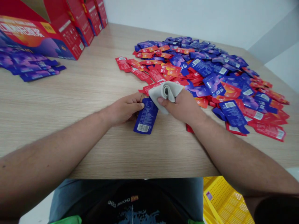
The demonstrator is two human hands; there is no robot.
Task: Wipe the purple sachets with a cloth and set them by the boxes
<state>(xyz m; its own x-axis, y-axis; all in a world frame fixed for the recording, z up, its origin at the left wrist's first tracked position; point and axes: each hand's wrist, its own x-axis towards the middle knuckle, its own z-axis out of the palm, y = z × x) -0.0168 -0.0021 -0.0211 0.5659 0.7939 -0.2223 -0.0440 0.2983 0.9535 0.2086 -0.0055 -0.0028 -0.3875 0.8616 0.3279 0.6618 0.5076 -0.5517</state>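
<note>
My left hand (125,109) pinches the upper edge of a blue sachet (146,116) that lies on the wooden table (93,93), its barcode end toward me. My right hand (181,105) is closed on a folded grey cloth (165,91), which rests against the top of that sachet. Just beyond both hands spreads a large heap of red and blue sachets (210,74).
Red cartons (70,28) stand at the far left of the table, with a row of blue sachets (30,67) laid in front of them. A yellow plastic crate (224,200) sits below the table edge at the lower right. A white wall runs behind the table.
</note>
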